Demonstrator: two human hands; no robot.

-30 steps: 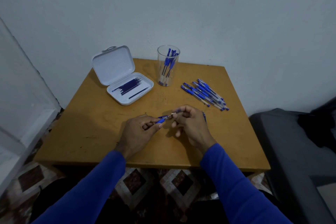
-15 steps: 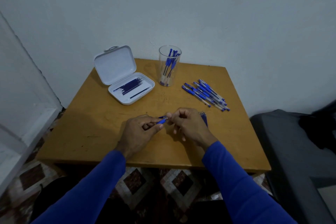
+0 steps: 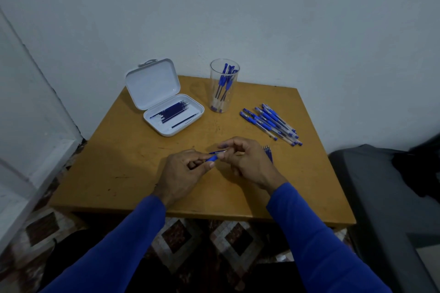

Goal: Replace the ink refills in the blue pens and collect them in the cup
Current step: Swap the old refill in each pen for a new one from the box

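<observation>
Hands meet over the near middle of the wooden worktop (image 3: 123,162), both in blue sleeves. The left hand (image 3: 184,173) has its fingers curled around a blue pen (image 3: 212,158), and the blue grip part of this pen shows between its thumb and forefinger. The right hand (image 3: 247,162) pinches the other end of the same pen with its fingertips, so the pen sits between the two hands, a little above the worktop. How much of the pen is put together I cannot tell, because the fingers cover most of it. Just beside the right hand, on its right side, a few thin dark blue refills (image 3: 268,153) lie on the worktop, partly hidden by the hand. At the far side stands a clear cup (image 3: 224,85), upright, with several blue pens inside it. To the right of the cup lies a loose group of blue pens (image 3: 271,123), side by side and slanted. To the left of the cup is a white case (image 3: 164,100) with its lid open and raised toward the wall, and dark blue refills (image 3: 172,112) lie in its lower half.
</observation>
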